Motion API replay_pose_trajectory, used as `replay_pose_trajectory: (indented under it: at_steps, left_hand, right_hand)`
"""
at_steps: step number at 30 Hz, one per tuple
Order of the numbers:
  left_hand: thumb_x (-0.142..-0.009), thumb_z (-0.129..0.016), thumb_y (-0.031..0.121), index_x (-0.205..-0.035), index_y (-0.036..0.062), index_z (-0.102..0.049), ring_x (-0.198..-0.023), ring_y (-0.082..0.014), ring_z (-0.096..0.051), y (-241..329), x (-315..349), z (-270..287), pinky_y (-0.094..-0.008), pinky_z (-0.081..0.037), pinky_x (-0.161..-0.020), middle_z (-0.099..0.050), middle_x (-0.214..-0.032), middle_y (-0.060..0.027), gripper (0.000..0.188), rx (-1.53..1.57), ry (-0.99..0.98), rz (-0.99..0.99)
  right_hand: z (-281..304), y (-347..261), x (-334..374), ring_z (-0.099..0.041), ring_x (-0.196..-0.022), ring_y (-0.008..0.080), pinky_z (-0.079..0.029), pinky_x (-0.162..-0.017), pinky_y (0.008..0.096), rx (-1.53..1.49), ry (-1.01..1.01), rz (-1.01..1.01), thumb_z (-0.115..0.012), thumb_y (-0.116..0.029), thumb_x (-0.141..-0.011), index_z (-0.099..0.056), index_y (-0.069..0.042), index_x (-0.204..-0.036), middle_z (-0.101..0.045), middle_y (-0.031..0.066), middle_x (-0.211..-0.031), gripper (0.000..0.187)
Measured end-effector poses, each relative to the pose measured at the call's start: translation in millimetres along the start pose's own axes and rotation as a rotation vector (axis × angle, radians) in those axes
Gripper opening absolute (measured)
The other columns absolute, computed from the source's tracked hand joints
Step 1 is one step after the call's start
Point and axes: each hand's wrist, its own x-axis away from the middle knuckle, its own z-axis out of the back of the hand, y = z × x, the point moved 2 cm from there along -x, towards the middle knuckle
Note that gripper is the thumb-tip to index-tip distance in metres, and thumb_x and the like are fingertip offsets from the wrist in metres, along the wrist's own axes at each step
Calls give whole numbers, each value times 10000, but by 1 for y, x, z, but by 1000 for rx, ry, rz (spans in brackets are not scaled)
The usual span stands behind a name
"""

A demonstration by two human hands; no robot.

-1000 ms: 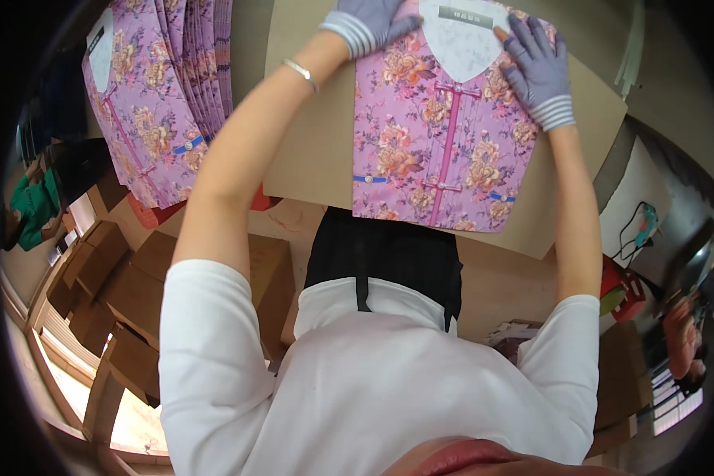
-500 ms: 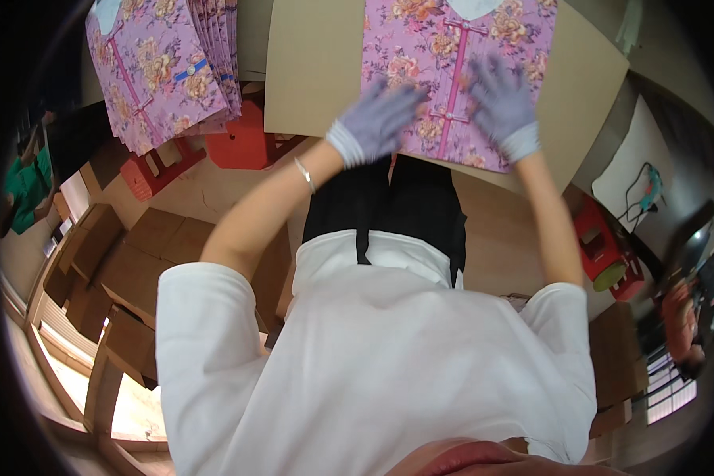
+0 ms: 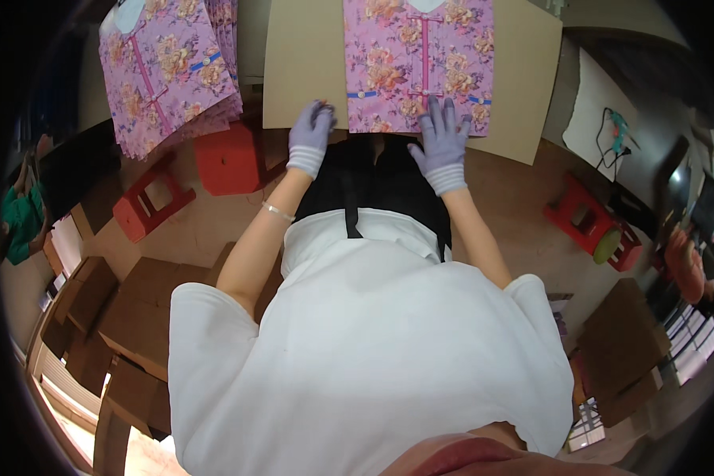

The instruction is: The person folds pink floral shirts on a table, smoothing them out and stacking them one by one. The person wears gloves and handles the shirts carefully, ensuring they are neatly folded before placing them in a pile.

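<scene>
One floral panel: flat on the brown board, its lower edge toward the person
Right hand: loose and unclenched, fingers spread — they lie over the panel's lower edge, right of its middle strip
Left hand: fingers curled at the board's near edge, left of the panel — cannot tell whether it grips anything
Floral stack: similar pieces, left of the board

On one cardboard sheet, one floral piece is laid; left of the sheet, one floral stack and two red stools are seen.
</scene>
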Motion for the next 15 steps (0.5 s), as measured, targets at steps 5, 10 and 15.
replay_pose_trajectory:
  at_steps: [5,10,15]
  left_hand:
    - [-980,-542,168,-1220,-10,-563,-691,-162,-650,24,-17,-44,-293,-542,-543,-673,-977,-105,299,61,-282,351]
    - [-992,-552,197,-1293,2,-561,-997,-225,-660,101,39,-61,-336,-555,-837,-655,-1160,-152,359,-177,-580,-450]
    - [-936,-603,93,-1300,12,-569,-1167,-235,-598,139,66,-68,-342,-465,-1014,-602,-1310,-129,375,-136,-594,-739]
  right_hand:
    - [-25,-10,-26,-167,-1461,429,-185,-1022,785,178,-105,-116,-771,-460,-716,-390,-175,-1465,-213,107,-1601,888]
    - [-7,15,-18,-372,-1395,316,-358,-1063,544,-627,141,-84,-716,-287,-822,-446,-156,-1433,-412,157,-1483,680]
    - [87,33,-5,-592,-1109,224,-478,-979,337,-1329,454,-670,-553,-157,-990,-561,-66,-1214,-622,98,-1216,242]
